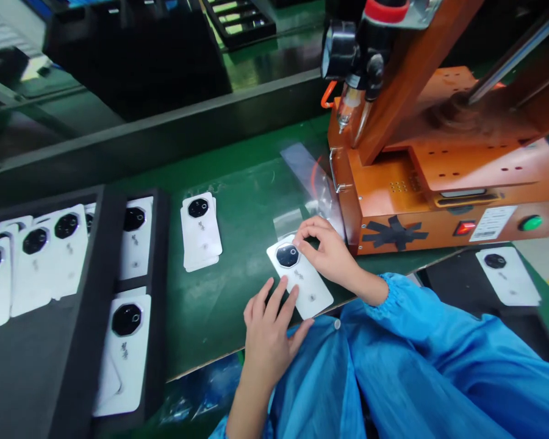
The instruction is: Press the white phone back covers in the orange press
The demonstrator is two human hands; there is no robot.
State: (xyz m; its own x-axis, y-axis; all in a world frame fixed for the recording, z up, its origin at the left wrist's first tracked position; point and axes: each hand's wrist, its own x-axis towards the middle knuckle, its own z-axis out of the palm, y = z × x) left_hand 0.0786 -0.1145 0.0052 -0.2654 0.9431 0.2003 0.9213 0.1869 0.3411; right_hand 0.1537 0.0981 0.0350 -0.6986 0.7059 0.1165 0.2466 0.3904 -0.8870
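A white phone back panel with a black camera ring lies on the green table close to its front edge. My left hand has its fingers spread, their tips resting on the panel's left edge. At the panel's upper right corner, beside the camera ring, the thumb and index finger of my right hand are pinched together; what they hold, if anything, is too small to make out. A clear film piece lies just behind the panel. Further left is a small stack of similar white panels.
Black trays with white panels stand at the left. An orange press machine with a gauge fills the right back. Clear plastic film lies beside it. More panels rest on black foam at the right.
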